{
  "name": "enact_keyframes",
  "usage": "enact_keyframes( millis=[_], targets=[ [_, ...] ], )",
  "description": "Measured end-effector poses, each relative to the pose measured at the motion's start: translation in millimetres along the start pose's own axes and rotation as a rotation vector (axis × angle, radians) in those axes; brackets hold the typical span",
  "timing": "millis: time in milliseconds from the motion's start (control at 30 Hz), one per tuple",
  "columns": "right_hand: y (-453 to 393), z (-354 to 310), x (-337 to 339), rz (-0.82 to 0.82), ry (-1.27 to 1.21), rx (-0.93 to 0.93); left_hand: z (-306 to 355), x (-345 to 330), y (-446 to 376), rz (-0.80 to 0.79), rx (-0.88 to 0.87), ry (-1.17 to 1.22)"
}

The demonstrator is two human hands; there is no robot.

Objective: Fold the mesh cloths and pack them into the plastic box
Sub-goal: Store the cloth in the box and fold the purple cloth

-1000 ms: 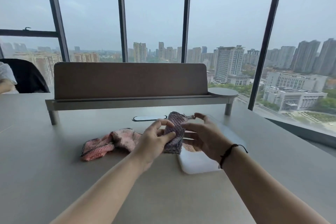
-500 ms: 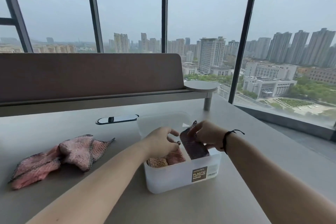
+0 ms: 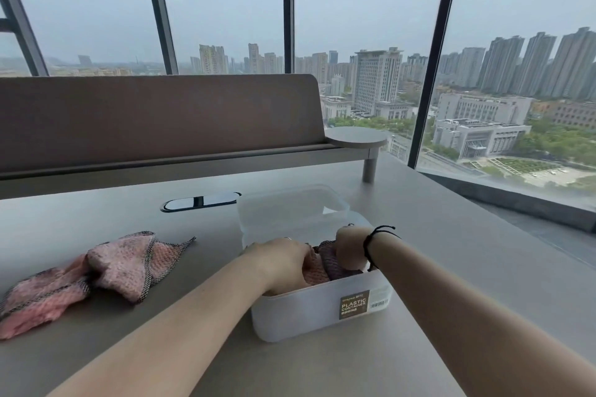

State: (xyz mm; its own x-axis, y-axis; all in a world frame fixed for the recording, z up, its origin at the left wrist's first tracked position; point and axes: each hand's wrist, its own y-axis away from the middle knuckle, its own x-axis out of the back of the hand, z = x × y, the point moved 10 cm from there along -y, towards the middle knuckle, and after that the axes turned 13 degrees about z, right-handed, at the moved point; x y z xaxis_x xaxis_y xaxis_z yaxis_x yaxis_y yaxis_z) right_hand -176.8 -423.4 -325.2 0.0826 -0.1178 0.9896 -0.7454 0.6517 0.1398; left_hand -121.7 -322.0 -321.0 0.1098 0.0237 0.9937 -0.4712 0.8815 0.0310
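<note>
Nearest stands the white plastic box [image 3: 309, 309] on the grey table [image 3: 451, 251], its label facing this way. Both hands reach down into it. The left hand [image 3: 280, 263] is curled over a pink folded cloth [image 3: 317, 272] inside; the right hand [image 3: 350, 248], a black cord on its wrist, is closed on a darker mesh cloth [image 3: 335, 263] beside it. Left of the box, apart from it, lie the pink mesh cloths [image 3: 93, 277], crumpled and unfolded. Just behind the box rests its clear lid [image 3: 290, 206]. Farther back is a brown desk divider [image 3: 154, 119].
</note>
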Motion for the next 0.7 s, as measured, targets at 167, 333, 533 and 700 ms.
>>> enact_keyframes(
  millis=[167,333,533,700],
  targets=[
    [6.2,-0.8,8.8,-0.006,0.138,0.111,0.3,-0.8,-1.2,0.004,-0.006,0.004],
    [20.1,-11.3,0.8,-0.075,0.227,0.184,2.8,1.1,1.8,0.012,-0.024,0.005],
    [23.1,-21.5,28.1,0.019,0.055,0.137,4.8,33.2,10.9,0.24,-0.031,0.223],
    [43.4,-96.7,84.4,0.477,-0.141,0.322,-22.8,69.3,41.1,0.481,-0.017,0.328]
  ],
)
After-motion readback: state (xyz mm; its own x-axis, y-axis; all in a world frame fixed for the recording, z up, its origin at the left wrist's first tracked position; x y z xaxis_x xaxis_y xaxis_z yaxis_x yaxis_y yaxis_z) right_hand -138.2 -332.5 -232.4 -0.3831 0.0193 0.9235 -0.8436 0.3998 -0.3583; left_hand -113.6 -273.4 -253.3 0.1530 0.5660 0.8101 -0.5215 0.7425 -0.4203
